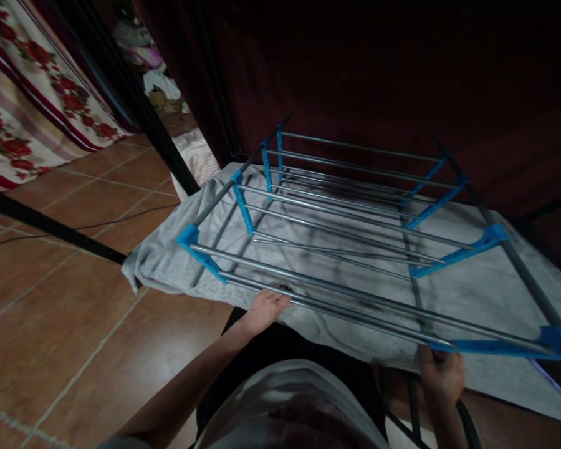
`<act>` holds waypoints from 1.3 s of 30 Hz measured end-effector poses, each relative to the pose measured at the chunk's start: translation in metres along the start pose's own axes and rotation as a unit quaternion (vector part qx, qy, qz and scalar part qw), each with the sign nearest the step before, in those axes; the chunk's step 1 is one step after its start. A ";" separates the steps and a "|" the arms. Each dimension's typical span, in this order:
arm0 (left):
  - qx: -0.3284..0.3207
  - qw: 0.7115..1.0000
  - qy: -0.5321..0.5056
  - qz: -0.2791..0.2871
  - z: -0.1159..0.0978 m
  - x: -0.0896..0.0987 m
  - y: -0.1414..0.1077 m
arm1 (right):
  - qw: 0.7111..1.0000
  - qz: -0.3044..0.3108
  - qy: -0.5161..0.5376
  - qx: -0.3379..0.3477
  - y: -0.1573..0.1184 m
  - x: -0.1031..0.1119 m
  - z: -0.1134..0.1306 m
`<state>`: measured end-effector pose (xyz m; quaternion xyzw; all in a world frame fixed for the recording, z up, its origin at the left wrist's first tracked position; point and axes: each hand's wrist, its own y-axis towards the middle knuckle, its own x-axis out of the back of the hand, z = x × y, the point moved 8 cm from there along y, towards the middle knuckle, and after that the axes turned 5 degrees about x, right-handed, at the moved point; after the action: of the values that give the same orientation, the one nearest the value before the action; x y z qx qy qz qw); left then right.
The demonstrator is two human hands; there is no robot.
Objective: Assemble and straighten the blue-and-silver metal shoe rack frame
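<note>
Item: drying rack (355,249), grey rods on blue brackets, standing over a grey cloth (486,293) that is spread beneath it and hangs past the near edge.

Long axis: we read the rods as running from 9 o'clock to 3 o'clock across our view, dipping slightly toward 4 o'clock at the right end.

Left hand (265,310): at 7 o'clock of the rack, palm down, fingers flat and spread on the cloth's near edge, fingertips touching the nearest rod. It holds nothing that we can see; the hand lies open.

Right hand (442,373): at 5 o'clock of the rack, just beneath the near right rod end and its blue bracket. Fingers curl closed around the cloth's hem or a dark bar under it; we cannot tell which.

Relation: the rack lies toward 12 o'clock from both hands, which sit well apart along the same near rod. Both are equally near it.

Surroundings: tiled floor (65,299); flowered fabric (32,93) at 10 o'clock; dark curtain (402,68) at 12 o'clock.
</note>
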<state>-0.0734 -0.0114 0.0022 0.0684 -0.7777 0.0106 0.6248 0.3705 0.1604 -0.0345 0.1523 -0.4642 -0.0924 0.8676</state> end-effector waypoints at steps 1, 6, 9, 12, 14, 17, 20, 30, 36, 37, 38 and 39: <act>-0.001 1.000 0.000 0.001 0.000 -0.001 0.000 | 1.000 -0.001 -0.001 0.001 0.000 0.000 -0.001; -0.005 1.000 -0.001 0.012 -0.001 -0.003 0.000 | 1.000 0.005 -0.005 0.006 -0.002 0.001 -0.001; -0.004 1.000 -0.003 0.015 -0.002 -0.002 0.001 | 1.000 0.002 -0.011 0.003 -0.003 0.001 0.000; -0.002 1.000 -0.005 0.016 -0.003 -0.001 0.001 | 1.000 -0.005 -0.011 0.002 -0.003 0.001 0.001; -0.003 1.000 -0.006 0.018 -0.003 -0.001 0.002 | 1.000 -0.013 -0.008 0.002 -0.003 0.001 0.001; -0.008 1.000 -0.009 0.019 -0.002 0.000 0.003 | 1.000 -0.020 -0.001 0.000 -0.004 0.001 0.000; -0.013 1.000 -0.012 0.017 -0.002 0.001 0.003 | 1.000 -0.027 0.011 -0.002 -0.005 0.002 0.000; -0.028 0.997 -0.029 -0.071 -0.002 0.020 -0.025 | 0.996 -0.048 0.068 -0.010 -0.009 0.000 0.010; 0.223 0.918 -0.149 -0.292 0.091 0.047 -0.085 | 0.996 -0.023 0.085 0.002 -0.011 -0.001 0.013; 0.273 0.886 -0.169 -0.334 0.109 0.052 -0.095 | 0.996 -0.026 0.089 0.003 -0.011 -0.001 0.014; 0.314 0.856 -0.190 -0.363 0.124 0.055 -0.102 | 0.995 -0.029 0.093 0.004 -0.011 -0.001 0.015; 0.345 0.834 -0.213 -0.375 0.135 0.057 -0.104 | 0.995 -0.033 0.095 0.004 -0.011 0.000 0.016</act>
<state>-0.2042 -0.1340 0.0204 0.5661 -0.7522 0.0281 0.3360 0.3567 0.1474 -0.0300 0.1785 -0.3751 -0.1042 0.9036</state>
